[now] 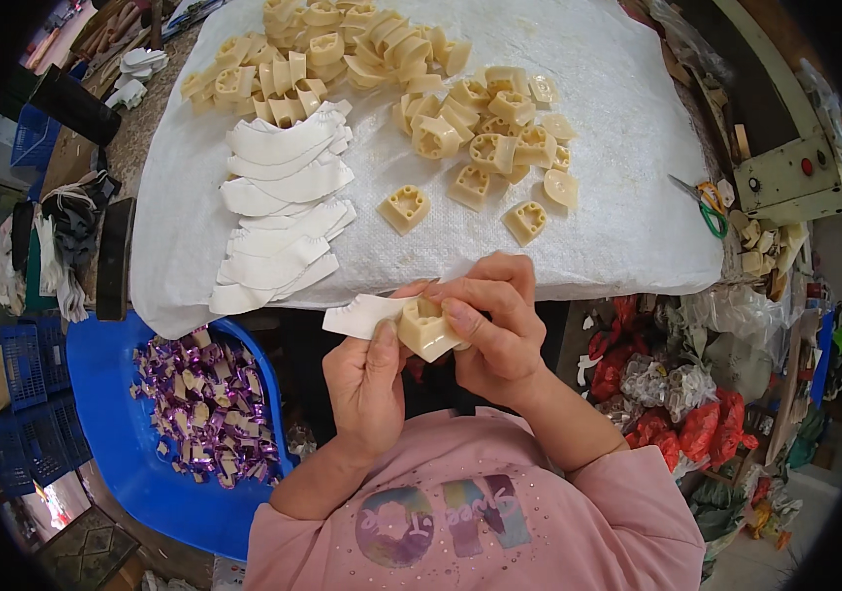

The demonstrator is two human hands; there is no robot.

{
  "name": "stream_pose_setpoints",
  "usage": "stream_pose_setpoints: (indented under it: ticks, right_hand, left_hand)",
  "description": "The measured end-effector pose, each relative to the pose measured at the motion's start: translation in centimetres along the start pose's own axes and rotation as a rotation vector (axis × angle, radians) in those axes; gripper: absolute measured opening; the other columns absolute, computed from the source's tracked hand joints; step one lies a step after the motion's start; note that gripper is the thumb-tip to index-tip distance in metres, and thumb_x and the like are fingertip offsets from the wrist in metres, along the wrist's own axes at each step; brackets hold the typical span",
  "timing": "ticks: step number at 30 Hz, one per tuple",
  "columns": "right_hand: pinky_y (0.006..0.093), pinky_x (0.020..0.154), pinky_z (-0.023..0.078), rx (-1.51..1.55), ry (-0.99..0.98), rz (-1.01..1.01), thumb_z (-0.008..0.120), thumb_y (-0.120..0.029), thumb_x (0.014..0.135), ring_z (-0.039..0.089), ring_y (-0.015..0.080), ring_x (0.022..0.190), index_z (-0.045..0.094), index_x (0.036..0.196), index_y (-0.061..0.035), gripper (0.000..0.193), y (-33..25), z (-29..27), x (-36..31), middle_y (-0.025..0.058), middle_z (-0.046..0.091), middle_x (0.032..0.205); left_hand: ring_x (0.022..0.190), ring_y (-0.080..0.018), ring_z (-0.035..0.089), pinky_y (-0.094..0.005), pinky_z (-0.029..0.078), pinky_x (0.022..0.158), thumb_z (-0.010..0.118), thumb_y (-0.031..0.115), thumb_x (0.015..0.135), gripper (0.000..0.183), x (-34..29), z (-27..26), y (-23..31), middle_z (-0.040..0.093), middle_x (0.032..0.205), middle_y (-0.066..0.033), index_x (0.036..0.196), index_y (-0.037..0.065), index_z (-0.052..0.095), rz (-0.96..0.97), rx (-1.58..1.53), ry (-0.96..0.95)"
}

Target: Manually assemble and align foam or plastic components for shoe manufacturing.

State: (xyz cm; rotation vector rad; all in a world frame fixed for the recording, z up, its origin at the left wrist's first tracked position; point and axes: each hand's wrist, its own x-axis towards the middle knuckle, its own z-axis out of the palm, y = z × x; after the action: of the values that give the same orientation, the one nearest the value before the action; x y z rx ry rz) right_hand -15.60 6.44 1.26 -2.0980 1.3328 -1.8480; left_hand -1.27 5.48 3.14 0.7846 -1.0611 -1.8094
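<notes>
You grip a smooth, faintly glossy cream plastic block (428, 327) and a matt white sheet strip (362, 315). The table's white cloth (618, 148) looks rough and woven. Purple foil wrappers (206, 404) glint in a shiny blue plastic tub (111, 394).

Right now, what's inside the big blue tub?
The blue tub holds a heap of shiny purple wrapped pieces. Its bottom under the heap is covered, and the person's left hand hides its right edge.

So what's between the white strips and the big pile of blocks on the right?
In the head view, one lone cream block sits on the white cloth between the white strips and the right block pile. Otherwise it's bare cloth.
</notes>
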Motion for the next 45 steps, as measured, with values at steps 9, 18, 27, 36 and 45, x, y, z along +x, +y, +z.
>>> stream_pose_setpoints:
  ticks: [9, 18, 27, 36, 45]
  right_hand:
    - [0.0374, 0.073, 0.029, -0.125, 0.016, -0.027, 0.069, -0.005, 0.059, 0.048, 0.0226, 0.079, 0.060, 0.096, -0.0106, 0.038, 2.1, 0.1, -0.6, 0.0025, 0.063, 0.094]
    - [0.0417, 0.072, 0.023, -0.388, -0.444, 0.100, 0.064, -0.002, 0.056, 0.046, 0.0204, 0.076, 0.058, 0.081, -0.0115, 0.027, -0.9, -2.4, 2.0, 0.0011, 0.047, 0.077]
    - [0.0398, 0.071, 0.024, -0.363, -0.569, 0.085, 0.062, 0.002, 0.050, 0.044, 0.0223, 0.074, 0.056, 0.083, -0.0077, 0.035, -0.5, -2.6, 1.5, 0.0044, 0.044, 0.077]
    - [0.0388, 0.074, 0.025, -0.104, -0.376, 0.183, 0.064, 0.003, 0.062, 0.045, 0.0211, 0.077, 0.057, 0.084, -0.0092, 0.026, 0.8, -2.1, 0.4, 0.0044, 0.047, 0.078]
    - [0.0341, 0.072, 0.027, 0.173, -0.441, 0.305, 0.063, 0.006, 0.063, 0.043, 0.0229, 0.075, 0.055, 0.085, -0.0073, 0.026, 0.6, -2.5, 0.0, 0.0062, 0.044, 0.078]
  left_hand:
    - [0.076, -0.0091, 0.057, -0.0215, 0.045, 0.068, 0.040, 0.016, 0.098, 0.034, 1.5, 0.2, -0.5, 0.064, 0.088, -0.0095, 0.116, -0.009, 0.054, 0.332, 0.487, 0.063]
    - [0.078, -0.0085, 0.055, -0.0215, 0.044, 0.070, 0.051, 0.010, 0.094, 0.023, 1.1, -0.7, 0.1, 0.064, 0.084, -0.0067, 0.101, -0.009, 0.062, 0.294, 0.640, 0.156]
    - [0.076, -0.0184, 0.059, -0.0292, 0.046, 0.068, 0.052, 0.004, 0.091, 0.017, 1.5, -0.7, -1.9, 0.063, 0.086, -0.0138, 0.099, -0.008, 0.061, 0.655, 0.967, 0.090]
    - [0.079, -0.0160, 0.055, -0.0254, 0.045, 0.069, 0.058, 0.005, 0.089, 0.020, 1.2, -2.0, -2.4, 0.058, 0.093, -0.0098, 0.106, -0.004, 0.063, 0.416, 0.697, 0.021]
    - [0.066, -0.0192, 0.050, -0.0281, 0.042, 0.060, 0.070, 0.012, 0.079, 0.015, 3.0, -2.4, -2.2, 0.055, 0.072, -0.0067, 0.086, 0.001, 0.065, 0.598, 0.740, -0.091]
